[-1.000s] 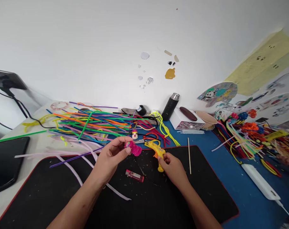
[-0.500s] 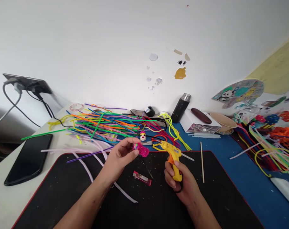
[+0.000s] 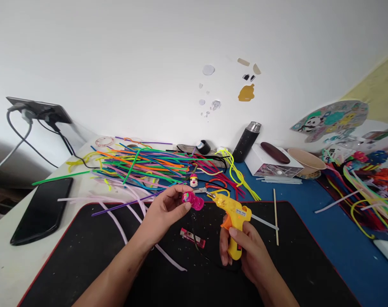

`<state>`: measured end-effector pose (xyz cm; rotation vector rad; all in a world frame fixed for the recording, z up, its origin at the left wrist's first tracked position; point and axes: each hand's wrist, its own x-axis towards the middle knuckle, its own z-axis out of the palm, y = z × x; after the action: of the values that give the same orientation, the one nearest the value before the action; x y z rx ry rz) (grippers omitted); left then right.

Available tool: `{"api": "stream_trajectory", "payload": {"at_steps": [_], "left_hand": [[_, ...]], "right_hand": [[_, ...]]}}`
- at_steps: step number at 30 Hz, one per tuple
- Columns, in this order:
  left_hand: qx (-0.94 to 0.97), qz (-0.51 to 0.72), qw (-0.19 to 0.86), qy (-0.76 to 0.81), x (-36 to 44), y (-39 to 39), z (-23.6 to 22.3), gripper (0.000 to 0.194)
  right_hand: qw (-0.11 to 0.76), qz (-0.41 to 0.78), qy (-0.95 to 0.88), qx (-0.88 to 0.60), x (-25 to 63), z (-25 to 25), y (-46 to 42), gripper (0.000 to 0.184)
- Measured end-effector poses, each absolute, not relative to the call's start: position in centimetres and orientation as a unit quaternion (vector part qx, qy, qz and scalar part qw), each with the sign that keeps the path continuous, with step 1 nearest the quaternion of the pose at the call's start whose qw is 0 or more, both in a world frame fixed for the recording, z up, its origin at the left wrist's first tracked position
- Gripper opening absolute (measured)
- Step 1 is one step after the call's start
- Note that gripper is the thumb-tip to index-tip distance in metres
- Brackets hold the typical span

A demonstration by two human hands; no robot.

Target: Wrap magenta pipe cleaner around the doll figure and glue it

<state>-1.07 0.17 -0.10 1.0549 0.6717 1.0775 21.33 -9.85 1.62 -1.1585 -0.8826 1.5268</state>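
Between thumb and fingers, my left hand pinches a magenta coiled pipe cleaner piece with a multicoloured end. My right hand is wrapped around the handle of a yellow hot glue gun, fingers by its orange trigger. Its metal nozzle points left toward the coil, a short gap apart. A clear glue stick sticks out of the gun's back. Below the coil, a pink lighter lies on the black mat. Just behind the coil stands a small figure head with a red and yellow hat.
Many coloured pipe cleaners are heaped at the back, with more at the right. A black phone lies at left. A wooden stick, a black flask and a white box are to the right.
The glue gun has turned, its handle dropping lower and its rear swinging right; more of the glue stick shows. The coil stays in my left hand. The whole view has shifted slightly.
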Motion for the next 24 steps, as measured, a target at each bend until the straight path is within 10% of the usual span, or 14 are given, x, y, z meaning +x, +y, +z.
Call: {"api": "stream_trajectory", "payload": {"at_steps": [24], "left_hand": [[0.480, 0.470, 0.670, 0.316, -0.80, 0.10, 0.15, 0.038]], "right_hand": [[0.460, 0.607, -0.388, -0.518, 20.43, 1.86, -10.80, 0.050]]}}
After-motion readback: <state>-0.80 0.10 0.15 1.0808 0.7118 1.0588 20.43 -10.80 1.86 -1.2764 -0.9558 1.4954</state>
